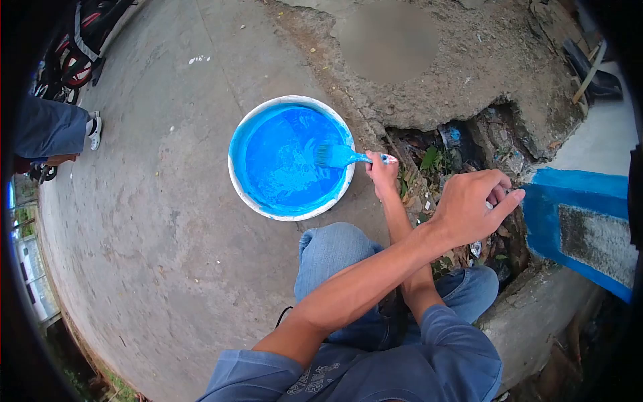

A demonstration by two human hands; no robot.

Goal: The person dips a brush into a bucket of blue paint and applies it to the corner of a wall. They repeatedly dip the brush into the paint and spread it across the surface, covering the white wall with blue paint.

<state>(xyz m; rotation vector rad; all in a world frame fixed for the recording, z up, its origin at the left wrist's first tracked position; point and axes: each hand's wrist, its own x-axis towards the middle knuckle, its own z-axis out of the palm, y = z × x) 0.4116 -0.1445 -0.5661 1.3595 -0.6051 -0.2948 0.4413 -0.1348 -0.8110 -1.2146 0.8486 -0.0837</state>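
A round white-rimmed tub (pixel 234 181) of bright blue paint stands on the concrete ahead of me. My right hand (pixel 382 173) is closed round the handle of a blue-coated brush (pixel 340 156), whose bristles lie over the paint inside the tub's right side. My left arm crosses over my right arm. At its end, my left hand (pixel 472 206) hangs in the air right of the tub, fingers loosely curled and thumb apart, with nothing visible held. Close to its right is a wall base (pixel 546 201) with blue paint around a bare grey panel.
A broken-edged hole (pixel 462 144) with litter and leaves lies beyond my left hand. My bent knees (pixel 335 248) are just below the tub. At the far left, a person's leg (pixel 57 127) and a parked motorbike (pixel 77 67) show. A stick (pixel 591 72) leans at the upper right.
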